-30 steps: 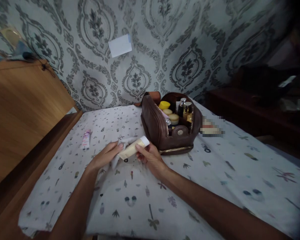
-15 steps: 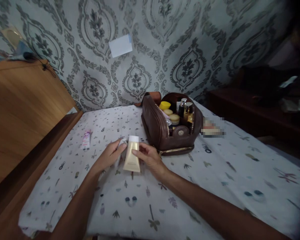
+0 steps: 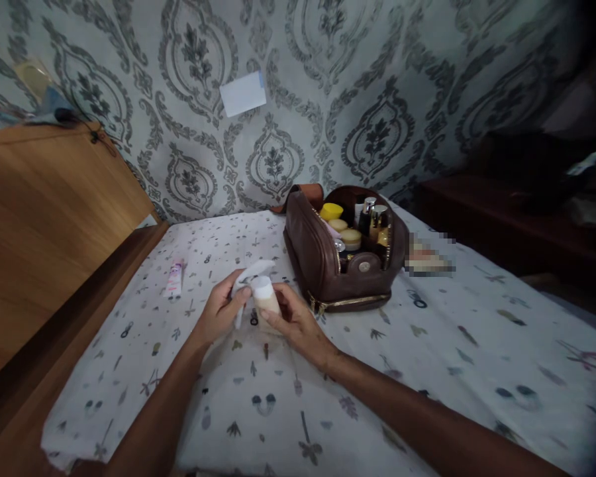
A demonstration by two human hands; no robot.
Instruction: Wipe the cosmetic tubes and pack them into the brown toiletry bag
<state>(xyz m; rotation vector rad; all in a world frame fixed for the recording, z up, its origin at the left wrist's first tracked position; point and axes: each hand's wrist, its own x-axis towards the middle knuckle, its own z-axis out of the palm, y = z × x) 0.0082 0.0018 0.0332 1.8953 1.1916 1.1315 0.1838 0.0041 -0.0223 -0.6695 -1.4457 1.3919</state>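
My right hand [image 3: 291,321] grips a cream tube with a white cap [image 3: 265,295], held upright with the cap toward me. My left hand [image 3: 222,311] pinches a white cloth [image 3: 251,275] against the tube's cap. Both hands hover over a bed sheet printed with small figures [image 3: 427,344]. Just right of my hands stands an open brown toiletry bag [image 3: 322,268] filled with several jars and bottles [image 3: 362,222].
A small pink tube [image 3: 174,278] lies on the sheet to the left. A wooden headboard [image 3: 44,218] runs along the left. Patterned wallpaper with a white note [image 3: 243,93] is behind. A blurred item [image 3: 430,260] lies right of the bag; dark furniture [image 3: 516,218] stands at right.
The tube went from lying sideways to flat and upright, then was lifted with its cap end toward me. The cloth in my left hand moved onto the cap.
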